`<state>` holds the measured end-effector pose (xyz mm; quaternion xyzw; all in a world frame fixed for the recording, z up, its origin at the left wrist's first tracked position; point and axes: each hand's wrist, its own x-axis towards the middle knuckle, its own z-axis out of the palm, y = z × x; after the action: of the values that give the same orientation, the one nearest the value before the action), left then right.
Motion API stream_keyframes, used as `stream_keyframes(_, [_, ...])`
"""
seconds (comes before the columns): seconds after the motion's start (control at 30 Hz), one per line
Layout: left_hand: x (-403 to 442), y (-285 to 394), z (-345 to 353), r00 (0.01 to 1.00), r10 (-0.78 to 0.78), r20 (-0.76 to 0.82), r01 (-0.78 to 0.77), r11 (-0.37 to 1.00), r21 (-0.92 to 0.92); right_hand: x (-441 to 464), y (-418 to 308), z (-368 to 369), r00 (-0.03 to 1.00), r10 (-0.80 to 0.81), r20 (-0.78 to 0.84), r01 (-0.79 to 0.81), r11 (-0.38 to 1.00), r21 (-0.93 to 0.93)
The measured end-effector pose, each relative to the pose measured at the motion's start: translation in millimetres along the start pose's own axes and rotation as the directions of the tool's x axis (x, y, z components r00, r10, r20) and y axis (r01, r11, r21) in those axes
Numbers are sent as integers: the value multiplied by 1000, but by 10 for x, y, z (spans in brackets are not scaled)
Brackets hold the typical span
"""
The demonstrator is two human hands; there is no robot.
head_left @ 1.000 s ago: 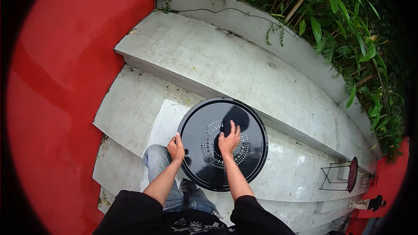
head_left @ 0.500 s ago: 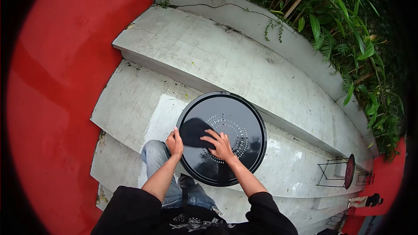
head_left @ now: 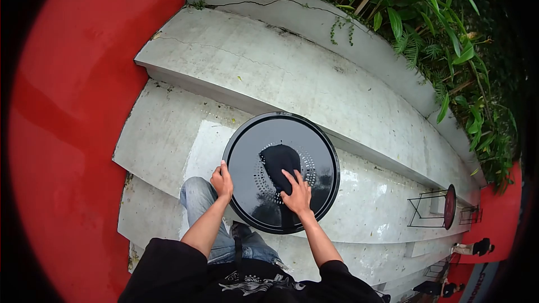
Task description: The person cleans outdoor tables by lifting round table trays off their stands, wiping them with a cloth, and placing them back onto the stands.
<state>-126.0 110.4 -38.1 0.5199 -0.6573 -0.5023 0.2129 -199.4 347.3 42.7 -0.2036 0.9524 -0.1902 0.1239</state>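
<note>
A round black tabletop (head_left: 241, 151) with a raised rim and rings of small holes stands tilted in front of me, over the pale concrete steps. My left hand (head_left: 223, 182) is closed on its left rim, thumb on top. On the perforated middle lies a black cloth (head_left: 279, 158), spread flat. My right hand (head_left: 298, 195) holds the cloth's lower right part against the surface, fingers stretched over it and thumb apart. The glossy surface looks wet and mirrors plants and my arms. What supports the tabletop underneath is hidden.
Curved concrete steps (head_left: 236, 45) rise in front of me, with wet patches. Red floor (head_left: 84, 78) lies to the left. Green plants (head_left: 443, 28) grow behind a low wall. At the right stands a red round table (head_left: 450, 207) on thin legs; people (head_left: 477, 247) are farther off.
My right hand has slid the black cloth rightward from the tabletop's left side onto the perforated middle. My left hand stays on the rim. The view has shifted slightly.
</note>
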Motion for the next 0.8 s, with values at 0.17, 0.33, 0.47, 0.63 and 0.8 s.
stream_keyframes(0.17, [5, -16, 49, 1000, 24, -8, -24, 1000, -3, -563, -123, -453, 987, 25, 160, 44, 911, -410])
stream_keyframes(0.33, [5, -62, 25, 1000, 18, 7, -19, 999, 30, -392, -1, -288, 984, -156, -83, 145, 982, -121])
stream_keyframes(0.47, [9, -55, 54, 998, 44, -40, -43, 999, 24, -202, 7, 170, 963, -268, -3, 262, 944, -201])
stream_keyframes(0.63, [-19, -22, 63, 996, 84, -24, -83, 996, 44, 429, 192, 219, 943, 157, -293, -212, 963, -167])
stream_keyframes(0.8, [-15, 91, 43, 993, 117, -8, -116, 993, 15, 1393, 113, 288, 846, 268, -461, -324, 945, -46])
